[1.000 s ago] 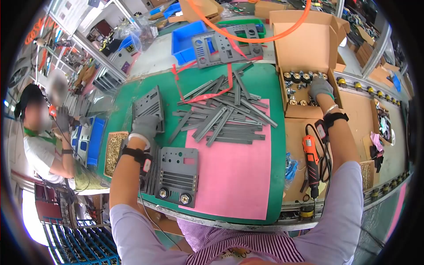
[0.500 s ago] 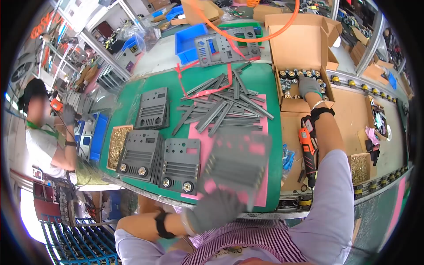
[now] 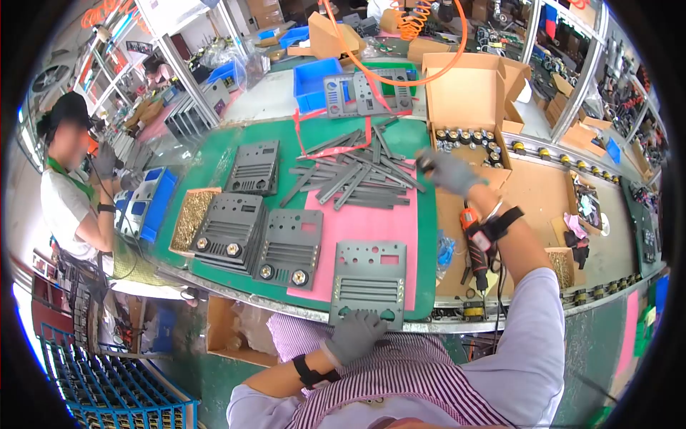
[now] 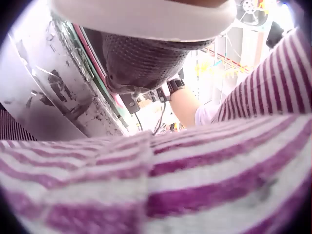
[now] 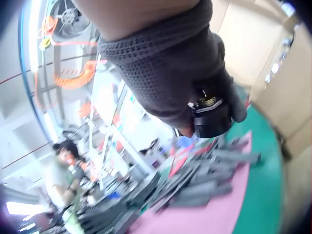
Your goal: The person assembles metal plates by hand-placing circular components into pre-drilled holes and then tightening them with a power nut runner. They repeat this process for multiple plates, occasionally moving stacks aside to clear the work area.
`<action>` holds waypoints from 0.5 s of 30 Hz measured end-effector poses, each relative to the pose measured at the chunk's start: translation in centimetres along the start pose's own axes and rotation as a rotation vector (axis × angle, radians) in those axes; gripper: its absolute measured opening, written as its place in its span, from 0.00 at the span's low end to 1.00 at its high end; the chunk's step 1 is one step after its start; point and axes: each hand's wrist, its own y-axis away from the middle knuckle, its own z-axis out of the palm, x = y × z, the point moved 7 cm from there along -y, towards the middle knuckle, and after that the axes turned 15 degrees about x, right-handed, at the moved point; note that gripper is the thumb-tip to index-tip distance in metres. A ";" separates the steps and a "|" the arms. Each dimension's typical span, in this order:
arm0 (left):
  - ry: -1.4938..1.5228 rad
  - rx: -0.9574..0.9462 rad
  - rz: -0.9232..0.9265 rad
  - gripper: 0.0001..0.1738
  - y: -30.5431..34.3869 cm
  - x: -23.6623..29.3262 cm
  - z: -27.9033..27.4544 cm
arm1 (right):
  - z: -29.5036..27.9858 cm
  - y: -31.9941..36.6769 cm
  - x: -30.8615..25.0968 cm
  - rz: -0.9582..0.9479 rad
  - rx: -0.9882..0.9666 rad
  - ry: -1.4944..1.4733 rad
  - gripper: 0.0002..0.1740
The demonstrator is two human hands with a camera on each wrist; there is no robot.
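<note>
The near edge of a gray slotted panel (image 3: 368,277) is covered by the gloved left hand (image 3: 356,336), with the fingers laid over it; whether the thumb is curled beneath cannot be told. The panel is stretched out directly ahead of that hand, across the near edge of the green tabletop (image 3: 424,275), and part of a pink sheet (image 3: 357,225) is covered by it.

A round black part (image 5: 213,122) with a brass-colored center is pinched between the thumb and fingers of the gloved right hand (image 3: 451,174), which is held in the air ahead and to the right of the left hand. An open cardboard box (image 3: 464,89), in which more such parts are arranged, is seen just beyond the right hand. A heap of gray strips (image 3: 368,179) is spread to the left of the same hand, and an orange and black power tool (image 3: 477,263) is placed on its near side, partly hidden by the wrist.

To the left of the left hand and a little ahead, another panel (image 3: 291,247) is set, its near corners fitted with two round parts. Farther left of that hand, a stack of panels (image 3: 229,225) is found, flanked on its outer side by a box of small brass-colored pieces (image 3: 193,217).
</note>
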 end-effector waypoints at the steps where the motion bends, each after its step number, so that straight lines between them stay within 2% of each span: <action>1: 0.002 0.002 0.000 0.07 0.1 0.1 -0.1 | 2.7 1.8 -1.6 -0.143 -0.063 0.077 0.23; 3: 0.012 0.010 -0.001 0.07 0.3 0.2 -0.6 | 8.9 4.8 -2.5 -0.254 -0.253 0.246 0.23; 6: 0.011 0.036 -0.015 0.08 1.3 0.6 -1.0 | 12.3 7.4 -3.8 -0.282 -0.246 0.412 0.24; 10: 0.005 0.115 -0.078 0.08 2.4 -0.1 -1.3 | 10.0 8.8 -2.8 -0.127 0.022 0.259 0.29; 13: 0.009 0.152 -0.087 0.11 2.7 -0.4 -0.9 | 9.2 9.8 -1.9 -0.047 0.066 0.203 0.28; 15: 0.029 0.192 -0.090 0.11 2.6 -0.7 -1.1 | 8.0 10.9 -2.1 0.325 0.053 -0.549 0.27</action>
